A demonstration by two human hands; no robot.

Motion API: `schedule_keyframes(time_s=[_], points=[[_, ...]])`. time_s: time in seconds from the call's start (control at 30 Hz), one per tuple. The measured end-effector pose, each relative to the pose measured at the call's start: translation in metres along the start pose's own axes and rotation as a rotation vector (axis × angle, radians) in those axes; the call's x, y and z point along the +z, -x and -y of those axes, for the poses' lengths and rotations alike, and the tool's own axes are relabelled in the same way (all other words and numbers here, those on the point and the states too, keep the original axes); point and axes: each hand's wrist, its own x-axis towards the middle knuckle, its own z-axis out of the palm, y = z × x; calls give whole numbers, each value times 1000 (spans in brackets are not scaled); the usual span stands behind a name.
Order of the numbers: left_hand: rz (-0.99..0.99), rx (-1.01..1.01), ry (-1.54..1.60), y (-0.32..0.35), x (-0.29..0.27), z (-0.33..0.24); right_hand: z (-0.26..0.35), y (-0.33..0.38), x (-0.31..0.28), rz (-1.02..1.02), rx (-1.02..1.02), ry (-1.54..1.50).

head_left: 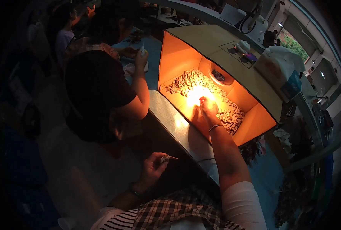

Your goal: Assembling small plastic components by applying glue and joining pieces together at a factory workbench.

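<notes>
head view: right hand (208, 108) among lit nuts (231, 115).

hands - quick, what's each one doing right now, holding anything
Left hand: closed on a small thin pointed tool, held low beside the grey table.
Right hand: inside the orange-lit cardboard box, fingers pinched over the pale small pieces; what it grips cannot be told.

Small pieces (201, 86) lie in the box (224, 50) on the counter (166, 111).

An open cardboard box (216, 46), lit orange inside, surrounds the right hand (207, 109). Beyond it to the right stands a white carton (281, 71) with a blue side panel.
</notes>
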Motion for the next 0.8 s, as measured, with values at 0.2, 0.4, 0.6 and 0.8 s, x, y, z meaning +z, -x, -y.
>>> schedule_keyframes(time_s=[0.2, 0.4, 0.6, 0.8], points=[[-95, -131, -30, 7, -22, 9, -25, -59, 14, -214, 110, -289], [-80, -137, -59, 8, -24, 23, -37, -99, 35, -311, -59, 43], [-44, -157, -42, 7, -5, 16, -31, -75, 33, -393, -85, 90], [64, -125, -61, -3, 18, 14, 4, 5, 11, -245, 163, -1059]])
